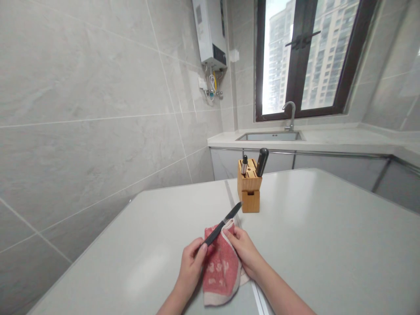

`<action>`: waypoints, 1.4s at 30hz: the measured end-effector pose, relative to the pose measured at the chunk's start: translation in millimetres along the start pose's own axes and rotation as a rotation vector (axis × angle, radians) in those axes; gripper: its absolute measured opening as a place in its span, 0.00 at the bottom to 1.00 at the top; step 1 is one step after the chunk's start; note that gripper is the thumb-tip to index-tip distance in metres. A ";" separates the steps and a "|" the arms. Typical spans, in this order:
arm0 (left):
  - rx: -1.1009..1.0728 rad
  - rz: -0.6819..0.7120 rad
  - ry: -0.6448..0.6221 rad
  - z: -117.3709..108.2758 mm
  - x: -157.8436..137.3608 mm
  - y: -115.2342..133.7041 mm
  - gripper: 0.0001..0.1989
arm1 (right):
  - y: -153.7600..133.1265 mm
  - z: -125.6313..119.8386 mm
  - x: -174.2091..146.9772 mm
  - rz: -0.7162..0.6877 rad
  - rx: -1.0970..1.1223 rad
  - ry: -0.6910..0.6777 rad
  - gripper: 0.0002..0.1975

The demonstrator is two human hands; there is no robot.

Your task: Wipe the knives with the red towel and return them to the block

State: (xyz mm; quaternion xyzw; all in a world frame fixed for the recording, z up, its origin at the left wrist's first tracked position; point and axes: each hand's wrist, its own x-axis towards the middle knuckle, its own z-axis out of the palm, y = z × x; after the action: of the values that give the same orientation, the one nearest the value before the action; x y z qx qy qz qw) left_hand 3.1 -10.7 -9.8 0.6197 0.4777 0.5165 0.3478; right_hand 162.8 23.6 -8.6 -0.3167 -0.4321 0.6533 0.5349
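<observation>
My left hand point(193, 262) is closed around the black handle of a knife point(215, 234), whose dark blade points away and to the right. A red towel point(222, 271) with pale edges and light lettering hangs below the knife. My right hand point(244, 249) grips the towel near its top, where a fold of it lies against the knife close to the base of the blade. Some of my right fingers are hidden behind the cloth. Just beyond the knife tip stands a wooden knife block point(251, 183), with two dark-handled pieces in its slots.
The pale table point(157, 227) has a seam running lengthwise under the towel. A grey tiled wall point(98, 87) borders it on the left. Behind it, a counter point(331, 136) holds a sink point(271, 136) with a faucet point(290, 116) below a window.
</observation>
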 end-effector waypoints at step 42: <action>1.213 0.657 0.108 91.7 195.3 274.8 0.20 | -6.5 -3.0 -7.6 -0.022 -0.287 -0.081 0.17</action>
State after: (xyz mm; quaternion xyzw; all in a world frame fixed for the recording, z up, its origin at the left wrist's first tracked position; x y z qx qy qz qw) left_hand 158.1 98.0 283.9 0.7906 0.4866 0.2669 -0.2590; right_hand 169.9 17.2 -4.4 -0.3585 -0.5457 0.5913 0.4734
